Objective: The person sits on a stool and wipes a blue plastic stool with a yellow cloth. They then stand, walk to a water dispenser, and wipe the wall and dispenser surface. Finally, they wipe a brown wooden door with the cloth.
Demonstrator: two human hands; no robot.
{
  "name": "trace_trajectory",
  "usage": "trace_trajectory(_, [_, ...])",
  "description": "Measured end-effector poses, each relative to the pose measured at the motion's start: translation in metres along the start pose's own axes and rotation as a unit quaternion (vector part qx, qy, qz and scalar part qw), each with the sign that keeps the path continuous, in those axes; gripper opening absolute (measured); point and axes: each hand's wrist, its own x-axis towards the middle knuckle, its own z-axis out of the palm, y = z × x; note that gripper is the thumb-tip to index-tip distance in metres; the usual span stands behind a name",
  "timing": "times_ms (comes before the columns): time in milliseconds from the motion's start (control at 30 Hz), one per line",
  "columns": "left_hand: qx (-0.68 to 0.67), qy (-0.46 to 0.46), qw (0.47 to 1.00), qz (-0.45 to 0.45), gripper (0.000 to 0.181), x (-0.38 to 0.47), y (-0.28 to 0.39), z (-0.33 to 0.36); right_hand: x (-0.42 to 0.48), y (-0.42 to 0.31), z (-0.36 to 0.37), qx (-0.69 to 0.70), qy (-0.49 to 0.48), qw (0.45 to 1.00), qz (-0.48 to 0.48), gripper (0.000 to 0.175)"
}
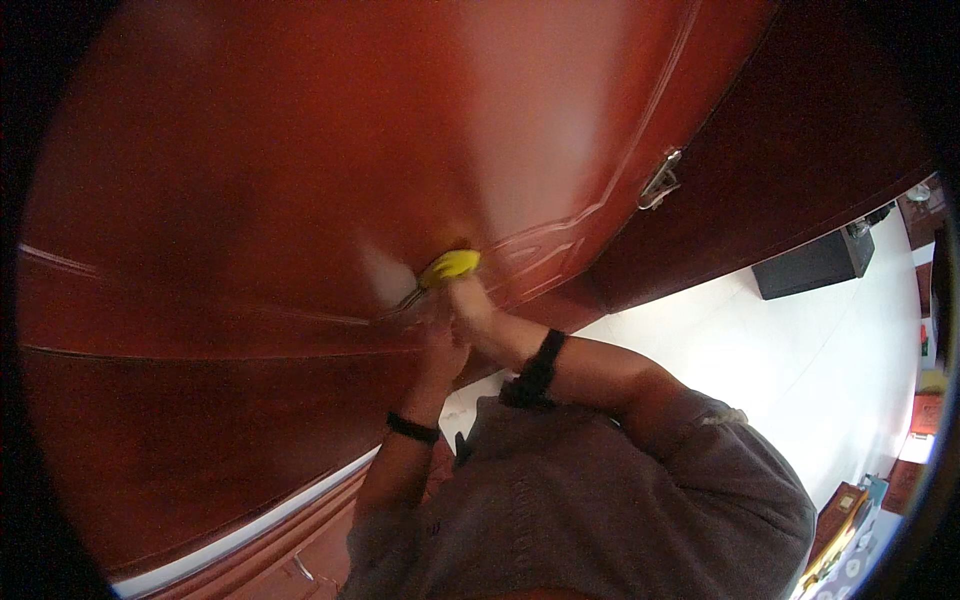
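Observation:
In front of me stands a large glossy red-brown panelled door (315, 172) with moulded trim. My right hand (471, 300) holds a bright yellow cloth (454, 264) against its surface, near the lower moulding. Motion blurs the hand and the cloth. Just below and to the left of it is my left hand (445, 351), close to the right wrist. Its fingers are blurred, so their pose and anything in them cannot be made out. A dark band circles each arm.
A metal handle (660, 180) projects near the door's right edge. Beyond a dark red-brown panel (780, 150), a black box (814, 264) stands on the pale floor (720, 352). Several items, including a brown box (838, 517), crowd the far right edge.

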Motion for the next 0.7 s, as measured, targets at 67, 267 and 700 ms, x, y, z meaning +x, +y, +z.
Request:
trace_trajectory(67, [-0.029, 0.075, 0.996, -0.026, 0.06, -0.013, -0.012, -0.015, -0.011, 0.003, 0.034, -0.027, -0.105, 0.994, 0.015, 0.019])
trace_trajectory(267, [-0.065, 0.273, 0.94, -0.195, 0.048, -0.049, -0.051, -0.057, -0.024, 0.0, 0.1, -0.351, -0.236, 0.906, -0.029, 0.024])
trace_trajectory(700, [-0.752, 0.038, 0.5, -0.427, 0.035, 0.069, 0.019, -0.009, 0.0, -0.077, -0.072, -0.378, -0.235, 0.864, -0.235, 0.028])
